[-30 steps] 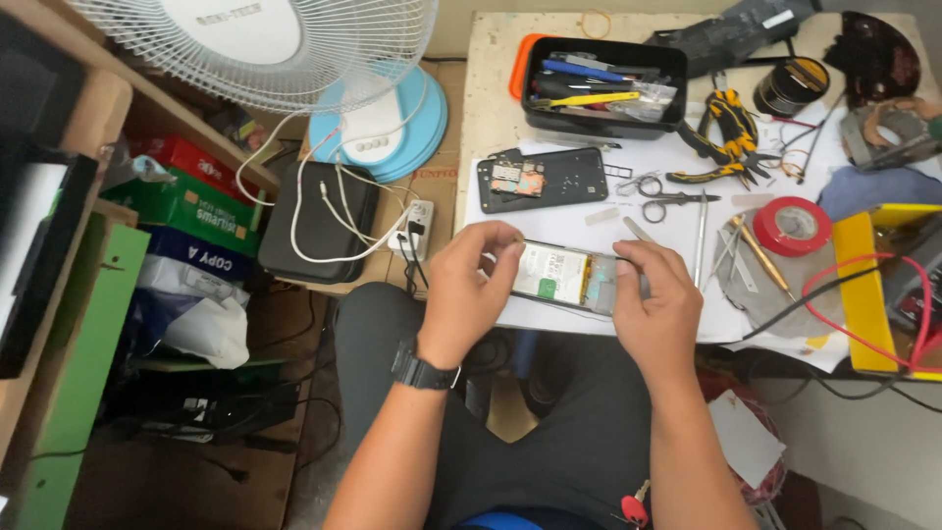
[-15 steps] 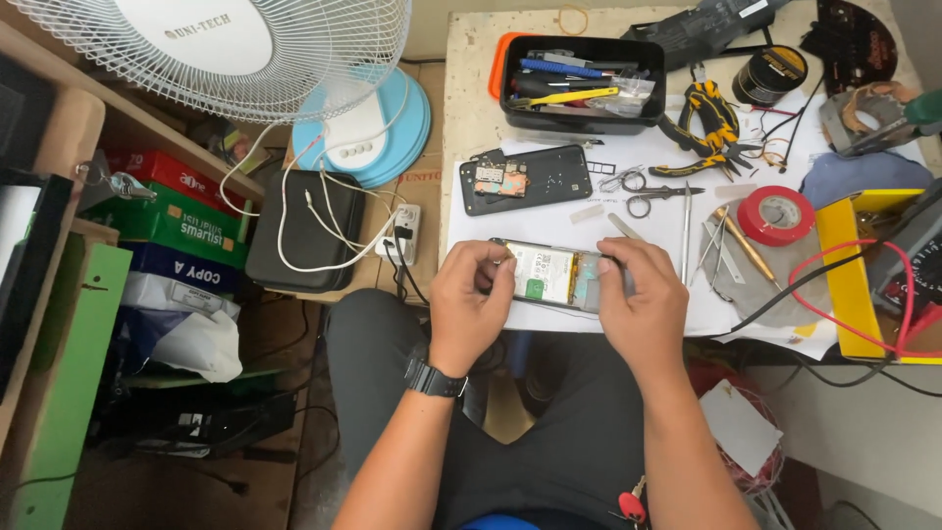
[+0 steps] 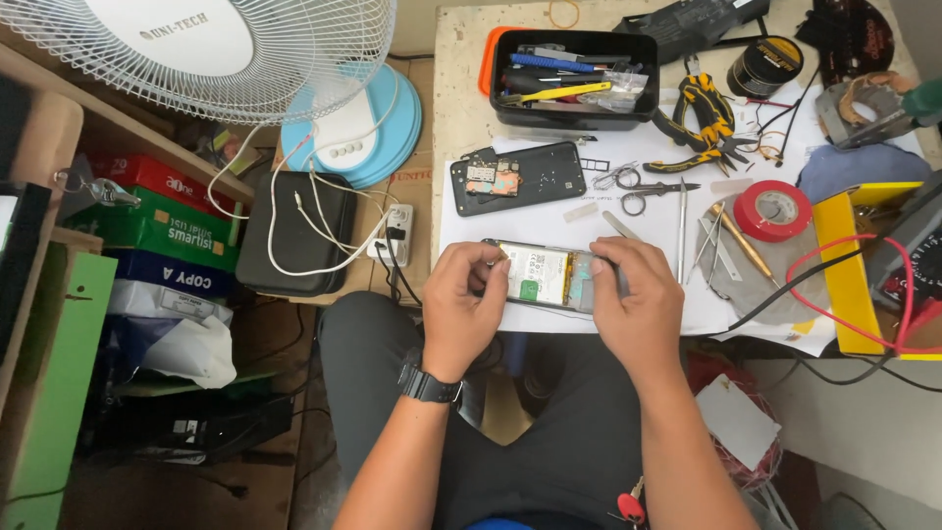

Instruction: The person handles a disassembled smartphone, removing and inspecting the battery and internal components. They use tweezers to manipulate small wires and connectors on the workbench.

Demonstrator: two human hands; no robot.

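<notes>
Fingers (image 3: 496, 263) curled (both hands) gripping opened phone (image 3: 546, 278).

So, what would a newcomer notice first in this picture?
Probably the opened phone at the near edge of the white sheet, gripped by the left hand and right hand at its two ends. Next, the big white fan at the top left, and the red tape roll lying among the tools on the right.
</notes>
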